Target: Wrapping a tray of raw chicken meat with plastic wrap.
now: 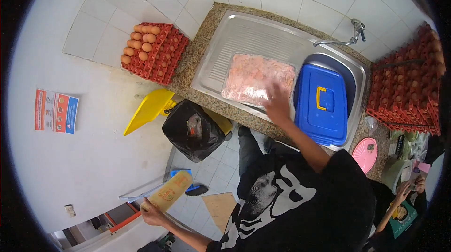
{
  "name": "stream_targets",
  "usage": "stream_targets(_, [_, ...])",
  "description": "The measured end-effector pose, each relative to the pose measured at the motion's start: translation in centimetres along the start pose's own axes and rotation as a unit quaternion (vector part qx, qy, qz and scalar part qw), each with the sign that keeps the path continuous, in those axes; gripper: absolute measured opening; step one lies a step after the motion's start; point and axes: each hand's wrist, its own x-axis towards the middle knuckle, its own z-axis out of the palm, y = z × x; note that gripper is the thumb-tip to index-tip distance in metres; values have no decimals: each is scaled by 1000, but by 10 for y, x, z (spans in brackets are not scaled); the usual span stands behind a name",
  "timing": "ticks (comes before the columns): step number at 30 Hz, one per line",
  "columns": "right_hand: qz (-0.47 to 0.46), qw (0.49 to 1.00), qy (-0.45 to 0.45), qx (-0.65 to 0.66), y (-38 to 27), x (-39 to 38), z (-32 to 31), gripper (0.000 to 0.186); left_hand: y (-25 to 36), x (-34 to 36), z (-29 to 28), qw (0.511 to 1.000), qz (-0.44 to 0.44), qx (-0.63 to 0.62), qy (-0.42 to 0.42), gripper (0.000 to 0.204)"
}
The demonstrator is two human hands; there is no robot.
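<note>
My left hand (152, 213), held out low on the left, is closed around one end of a long pale-yellow block of cheese (171, 191) in printed wrap. My right hand (278, 104) reaches over the sink counter at the near right edge of a flat, clear plastic pack of pale pink minced meat (256, 78). That hand is smeared by motion, so I cannot tell how its fingers are set or whether they touch the pack. Right beside it, a blue lidded box (324, 122) with a yellow handle rests over the sink basin (350, 80).
Red egg trays with eggs (155, 57) stand at the counter's left end; taller stacks (404, 87) rise at right. A tap (357, 31) juts from the wall. Below are a black-lined bin (192, 137), yellow dustpan (149, 111) and broom (195, 188). Another person's hands (408, 188) show far right.
</note>
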Motion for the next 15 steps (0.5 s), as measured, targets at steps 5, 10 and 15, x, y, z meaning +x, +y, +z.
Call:
stream_targets(5, [23, 996, 81, 23, -21, 0, -36, 70, 11, 27, 38, 991, 26, -87, -95, 50])
stream_targets(10, [-89, 991, 100, 22, -68, 114, 23, 66, 128, 53, 12, 957, 64, -230, -164, 39])
stream_targets(15, [102, 990, 84, -50, 11, 145, 38, 63, 169, 88, 31, 923, 85, -345, -147, 40])
